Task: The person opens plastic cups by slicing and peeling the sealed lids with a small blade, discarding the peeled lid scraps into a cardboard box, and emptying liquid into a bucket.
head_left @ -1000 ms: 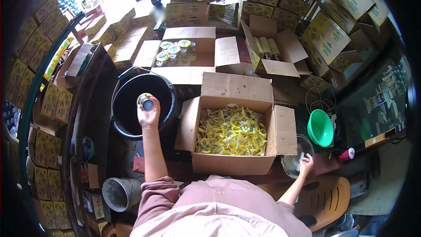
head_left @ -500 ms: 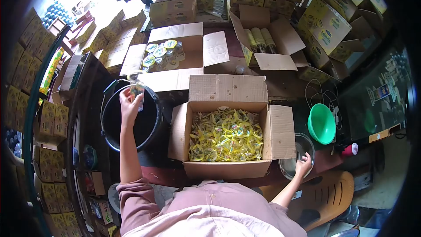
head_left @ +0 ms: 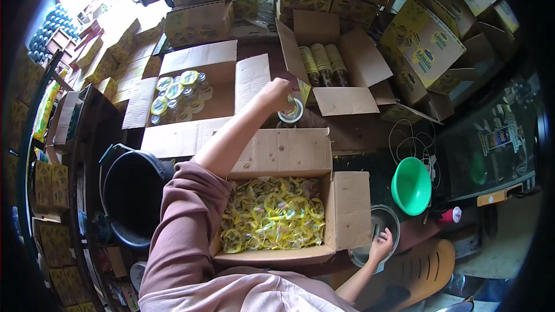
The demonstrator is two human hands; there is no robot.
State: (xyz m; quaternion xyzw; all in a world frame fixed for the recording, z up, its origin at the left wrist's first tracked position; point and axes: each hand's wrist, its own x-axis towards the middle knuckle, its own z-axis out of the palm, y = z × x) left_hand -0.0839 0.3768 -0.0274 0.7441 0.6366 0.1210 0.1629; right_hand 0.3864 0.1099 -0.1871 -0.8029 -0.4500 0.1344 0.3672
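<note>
My left hand (head_left: 277, 95) reaches across the middle of the table, its fingers closed and pointing down at the rim of a small clear cup (head_left: 291, 111). What lies between those fingers is hidden. My right hand (head_left: 380, 247) rests over a clear round bowl (head_left: 391, 218) at the right, fingers curled around a thin dark thing too small to name. Between my arms stands an open cardboard box (head_left: 351, 208) full of crumpled yellow-and-clear film pieces (head_left: 277, 214). Behind it on the left, another carton (head_left: 211, 52) contains several clear cups with yellow lids (head_left: 173, 89).
A black bucket (head_left: 110, 196) stands at the left. At the right are a green bowl (head_left: 411, 186), a white cable (head_left: 404, 138) and an orange chair (head_left: 425, 260). An open box (head_left: 347, 101) with stacked cups is behind; printed lemon cartons (head_left: 422, 49) pile up around.
My left hand has moved from above the black bucket, where it held a clear cup-like thing, rightward to the small cup. My right hand stays at the bowl. The view has shifted.
</note>
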